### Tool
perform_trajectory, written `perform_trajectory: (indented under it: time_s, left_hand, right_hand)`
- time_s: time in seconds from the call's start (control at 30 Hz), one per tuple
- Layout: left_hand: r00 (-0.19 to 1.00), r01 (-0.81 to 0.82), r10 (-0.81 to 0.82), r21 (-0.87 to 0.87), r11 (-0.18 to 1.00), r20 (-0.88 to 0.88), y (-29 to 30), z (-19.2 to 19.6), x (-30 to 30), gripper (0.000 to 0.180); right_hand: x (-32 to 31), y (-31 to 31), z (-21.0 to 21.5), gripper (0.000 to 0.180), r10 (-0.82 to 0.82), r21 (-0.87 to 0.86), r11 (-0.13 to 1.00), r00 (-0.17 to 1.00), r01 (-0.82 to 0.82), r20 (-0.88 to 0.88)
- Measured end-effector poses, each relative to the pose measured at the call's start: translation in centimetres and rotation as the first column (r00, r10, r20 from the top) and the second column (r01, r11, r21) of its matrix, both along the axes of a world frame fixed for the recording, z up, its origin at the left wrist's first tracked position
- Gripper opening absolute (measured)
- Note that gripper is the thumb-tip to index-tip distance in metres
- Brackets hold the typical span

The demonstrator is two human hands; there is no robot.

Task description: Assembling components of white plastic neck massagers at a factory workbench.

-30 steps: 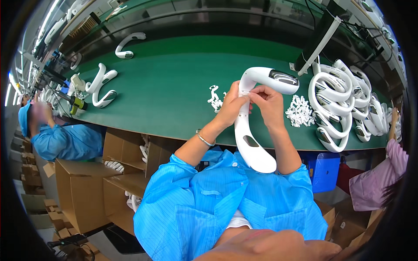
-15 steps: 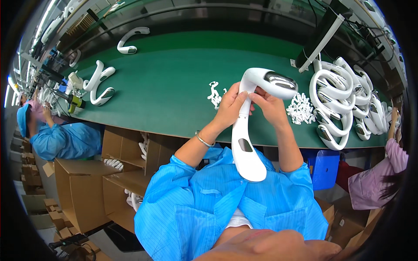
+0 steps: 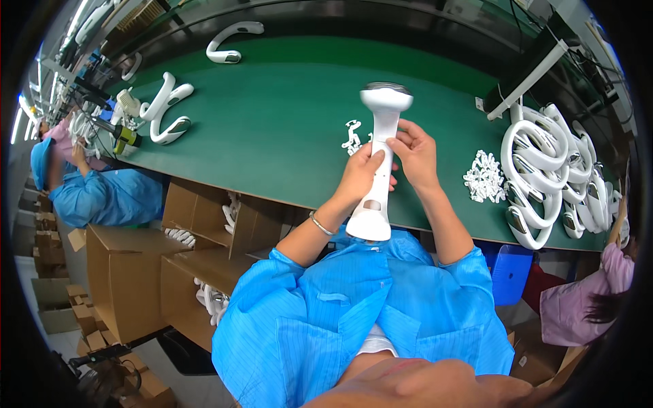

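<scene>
A curved white device [image 3: 386,103], shaped like a neck massager, is held over the near part of the table, one rounded end away from me and the other toward my chest. The far end has a dark, shiny cap; nearer me is an opening in its body. My left hand [image 3: 358,175] is closed around its middle, thumb along the top. From the other side, my right hand [image 3: 420,160] grips the same stretch, its thumb near the seam. Fingers beneath it are partly hidden. Small white plastic parts [image 3: 351,137] lie just beyond my left hand.
A heap of small white parts [image 3: 484,178] lies to the right, beside stacked white curved devices [image 3: 537,153]. More devices [image 3: 163,112] rest at left near a green-black tool [image 3: 126,139]. Open cardboard boxes [image 3: 129,272] stand lower left. A blue-clad co-worker [image 3: 112,197] sits left, a pink-sleeved person [image 3: 578,299] right.
The device has turned in my hands: its far end, which pointed right, now points away from me. Its near end has swung from my chest toward the table edge. My view has shifted slightly.
</scene>
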State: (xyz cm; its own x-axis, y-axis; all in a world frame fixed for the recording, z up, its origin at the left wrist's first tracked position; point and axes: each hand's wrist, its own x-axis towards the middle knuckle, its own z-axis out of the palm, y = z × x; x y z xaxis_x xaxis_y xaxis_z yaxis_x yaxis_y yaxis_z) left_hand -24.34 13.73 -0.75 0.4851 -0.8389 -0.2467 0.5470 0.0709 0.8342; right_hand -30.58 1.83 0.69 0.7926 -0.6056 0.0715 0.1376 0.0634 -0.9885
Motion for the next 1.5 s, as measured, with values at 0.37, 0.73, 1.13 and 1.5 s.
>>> perform_trajectory:
  time_s: [0.37, 0.73, 1.13, 1.5]
  left_hand:
    - [0.966, -0.021, 0.006, -0.056, 0.998, -0.258, 3.4, -0.3, 3.2, 0.033]
    - [0.965, -0.121, 0.117, -0.002, 0.993, -0.234, 6.5, -0.7, 6.1, 0.033]
    - [0.987, 0.001, -0.019, -0.108, 0.994, -0.162, 6.6, -1.3, 5.8, 0.034]
    - [0.986, -0.009, -0.018, -0.159, 0.987, -0.167, 3.7, -1.2, 3.9, 0.04]
  right_hand:
    - [4.5, 0.1, -0.1, 0.032, 0.083, -0.007, 0.997, 0.996, -0.083, 0.026]
    - [8.3, -3.7, -4.5, 0.019, 0.13, -0.947, 0.213, 0.968, -0.241, -0.217]
    - [6.1, -4.3, -3.6, 0.007, 0.082, -0.633, 0.755, 0.982, -0.174, -0.172]
    - [1.1, 0.4, 1.3, 0.008, 0.334, 0.229, 0.924, 0.939, -0.307, -0.089]
